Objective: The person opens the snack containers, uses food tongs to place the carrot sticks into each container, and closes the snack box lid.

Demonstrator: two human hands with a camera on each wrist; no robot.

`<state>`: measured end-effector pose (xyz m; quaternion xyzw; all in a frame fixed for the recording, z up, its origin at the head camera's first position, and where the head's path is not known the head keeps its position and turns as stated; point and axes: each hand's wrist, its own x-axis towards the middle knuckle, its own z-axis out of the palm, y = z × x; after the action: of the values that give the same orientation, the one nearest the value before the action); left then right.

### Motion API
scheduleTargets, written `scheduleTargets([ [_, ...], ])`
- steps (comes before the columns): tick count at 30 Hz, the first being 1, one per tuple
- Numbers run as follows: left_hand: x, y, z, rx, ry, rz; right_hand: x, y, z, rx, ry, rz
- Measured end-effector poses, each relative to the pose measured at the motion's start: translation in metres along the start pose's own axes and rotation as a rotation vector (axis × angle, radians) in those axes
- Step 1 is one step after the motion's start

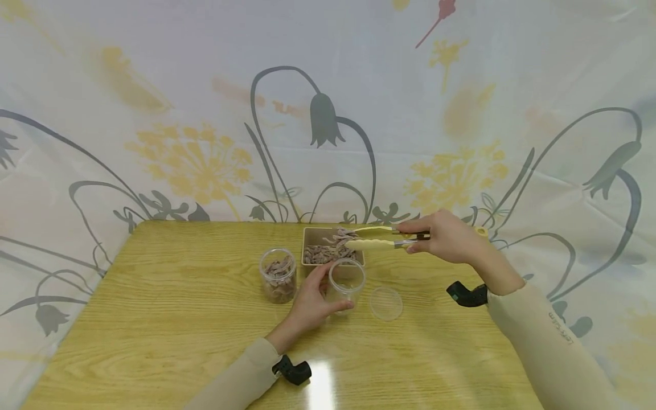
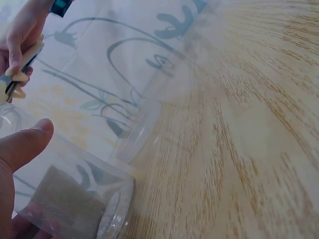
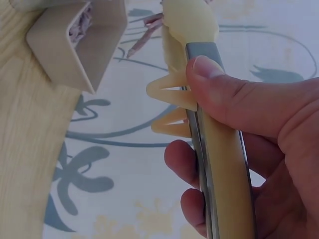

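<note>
My left hand (image 1: 310,304) grips a clear plastic jar (image 1: 336,297), thumb on the near side and fingers round the far left. The jar stands on the table with its mouth open, and in the left wrist view its wall (image 2: 114,179) is see-through. My right hand (image 1: 453,236) holds yellow-and-metal tongs (image 1: 376,245), thumb on one arm and fingers round the other. A clump of brownish-purple dried strips (image 1: 342,234) is between the tong tips, above a beige rectangular box (image 1: 316,234) holding more strips. In the right wrist view, strips (image 3: 144,37) stick out beside the tong head.
Left of the box stands another clear jar (image 1: 279,285) with the same strips inside. A round clear lid (image 1: 386,303) lies flat to the right of the held jar. Behind the wooden table (image 1: 179,319) hangs a flower-printed cloth (image 1: 205,85).
</note>
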<state>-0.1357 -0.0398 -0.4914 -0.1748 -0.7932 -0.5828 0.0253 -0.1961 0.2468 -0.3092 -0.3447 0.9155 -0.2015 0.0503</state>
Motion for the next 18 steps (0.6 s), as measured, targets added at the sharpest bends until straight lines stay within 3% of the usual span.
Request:
scheduleTargets([
  [8,0.000,0.000,-0.001,0.008,0.000,-0.009,-0.017,-0.002,-0.007,-0.018,-0.026,-0.058],
  [18,0.000,0.001,0.000,0.025,0.002,-0.018,-0.025,-0.007,-0.012,-0.036,-0.106,-0.040],
])
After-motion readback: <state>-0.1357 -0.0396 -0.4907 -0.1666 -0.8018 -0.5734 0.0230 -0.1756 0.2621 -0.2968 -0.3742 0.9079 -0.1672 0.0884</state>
